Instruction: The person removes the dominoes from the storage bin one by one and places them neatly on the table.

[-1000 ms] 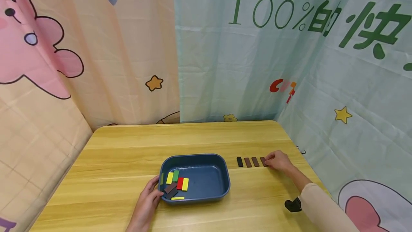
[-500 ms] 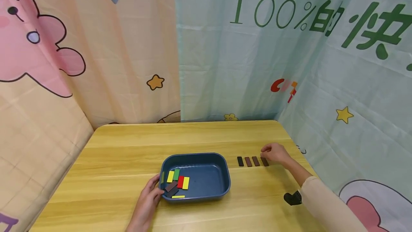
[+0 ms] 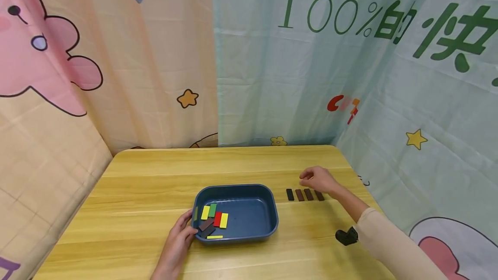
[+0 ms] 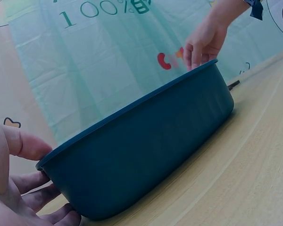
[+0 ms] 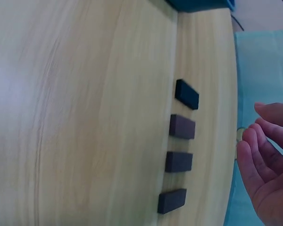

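In the head view my left hand [image 3: 176, 241] holds the left end of a dark blue plastic tub [image 3: 249, 219]. The left wrist view shows its thumb at the rim and the other fingers against the outer wall. My right hand [image 3: 320, 179] is above and just behind a row of domino-like blocks, its fingers loosely bent and nothing between them. From left to right the row has a black block [image 3: 290, 194] and three brown blocks [image 5: 182, 126], spaced apart and lying flat. Inside the tub's left part lie several more, including a green block [image 3: 212, 210] and a red block [image 3: 218, 219].
Everything stands on a wood-grain table [image 3: 136, 211]. Printed curtains [image 3: 249, 77] hang behind it and at both sides. A black piece [image 3: 346, 236] shows at the cuff of the right sleeve [image 3: 389, 241], over the table's right part.
My right hand has let go of the rightmost brown block, risen a little and moved left over the row. The left hand keeps its hold on the tub.
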### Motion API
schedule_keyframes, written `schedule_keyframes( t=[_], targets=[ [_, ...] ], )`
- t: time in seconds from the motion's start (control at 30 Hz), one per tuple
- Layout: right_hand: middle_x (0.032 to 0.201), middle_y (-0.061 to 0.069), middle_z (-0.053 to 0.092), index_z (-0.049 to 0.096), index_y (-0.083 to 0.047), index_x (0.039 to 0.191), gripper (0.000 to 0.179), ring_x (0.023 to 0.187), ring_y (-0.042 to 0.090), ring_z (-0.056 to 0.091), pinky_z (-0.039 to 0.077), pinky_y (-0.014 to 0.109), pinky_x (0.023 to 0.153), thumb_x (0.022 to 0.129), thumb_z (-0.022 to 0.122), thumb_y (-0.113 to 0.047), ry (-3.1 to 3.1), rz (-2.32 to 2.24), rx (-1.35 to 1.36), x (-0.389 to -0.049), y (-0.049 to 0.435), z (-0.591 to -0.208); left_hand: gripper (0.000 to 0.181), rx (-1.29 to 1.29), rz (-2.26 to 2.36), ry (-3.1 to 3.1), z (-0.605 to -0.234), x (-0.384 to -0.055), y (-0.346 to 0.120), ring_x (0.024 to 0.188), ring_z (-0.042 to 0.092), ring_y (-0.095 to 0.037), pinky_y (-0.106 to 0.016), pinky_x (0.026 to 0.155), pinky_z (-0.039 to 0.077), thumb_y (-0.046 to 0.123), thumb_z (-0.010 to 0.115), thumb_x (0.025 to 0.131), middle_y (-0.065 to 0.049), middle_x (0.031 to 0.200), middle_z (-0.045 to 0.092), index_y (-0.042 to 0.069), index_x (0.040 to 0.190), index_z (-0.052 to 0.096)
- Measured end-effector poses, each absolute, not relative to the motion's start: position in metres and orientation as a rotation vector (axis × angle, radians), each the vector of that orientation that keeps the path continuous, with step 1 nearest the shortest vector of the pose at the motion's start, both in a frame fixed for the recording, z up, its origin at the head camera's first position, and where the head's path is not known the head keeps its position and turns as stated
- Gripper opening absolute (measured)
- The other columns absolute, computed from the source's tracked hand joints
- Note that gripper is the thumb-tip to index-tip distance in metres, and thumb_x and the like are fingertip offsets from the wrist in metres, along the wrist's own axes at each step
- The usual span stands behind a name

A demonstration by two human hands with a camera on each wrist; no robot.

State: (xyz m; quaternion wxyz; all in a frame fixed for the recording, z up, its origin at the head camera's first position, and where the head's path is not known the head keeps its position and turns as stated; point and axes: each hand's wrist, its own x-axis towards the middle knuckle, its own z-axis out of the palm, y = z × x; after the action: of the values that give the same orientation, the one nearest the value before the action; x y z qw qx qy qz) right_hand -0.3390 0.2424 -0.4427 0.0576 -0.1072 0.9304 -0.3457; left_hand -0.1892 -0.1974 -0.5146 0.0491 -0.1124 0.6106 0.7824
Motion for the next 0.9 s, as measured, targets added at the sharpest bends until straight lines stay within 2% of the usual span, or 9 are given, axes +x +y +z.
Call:
schedule_keyframes(
  t=[0.33,0.67,0.9],
  targets=[
    [0.091,0.001,0.067,0.073,0.000,0.109,0.020,0.080,0.020,0.064,0.053,0.035,0.068,0.095,0.074,-0.014,2.795,-1.029,-0.492,-0.336,0.213,-0.425,0.061,-0.309,2.402,1.844,-0.515,-0.191,-0.197,0.137,0.035,-0.033,-0.018,0.091,0.045,-0.004,0.044,0.098,-0.025,0.165,0.021,-0.003,0.158,0.029],
    [0.091,-0.002,0.069,0.074,-0.002,0.107,0.017,0.084,0.016,0.064,0.055,0.035,0.074,0.094,0.075,-0.013,2.751,-0.962,-0.654,-0.335,0.171,-0.413,0.062,-0.333,2.390,1.837,-0.512,-0.189,-0.201,0.139,0.033,-0.032,-0.016,0.090,0.045,-0.003,0.044,0.099,-0.024,0.166,0.019,-0.001,0.158,0.029],
    [0.089,-0.005,0.070,0.076,-0.006,0.104,0.014,0.082,0.013,0.065,0.055,0.031,0.073,0.094,0.076,-0.015,2.726,-0.899,-0.797,-0.335,0.143,-0.410,0.062,-0.340,2.383,1.834,-0.512,-0.187,-0.200,0.139,0.033,-0.033,-0.017,0.089,0.045,-0.003,0.045,0.098,-0.024,0.166,0.018,-0.001,0.158,0.029]
  ],
)
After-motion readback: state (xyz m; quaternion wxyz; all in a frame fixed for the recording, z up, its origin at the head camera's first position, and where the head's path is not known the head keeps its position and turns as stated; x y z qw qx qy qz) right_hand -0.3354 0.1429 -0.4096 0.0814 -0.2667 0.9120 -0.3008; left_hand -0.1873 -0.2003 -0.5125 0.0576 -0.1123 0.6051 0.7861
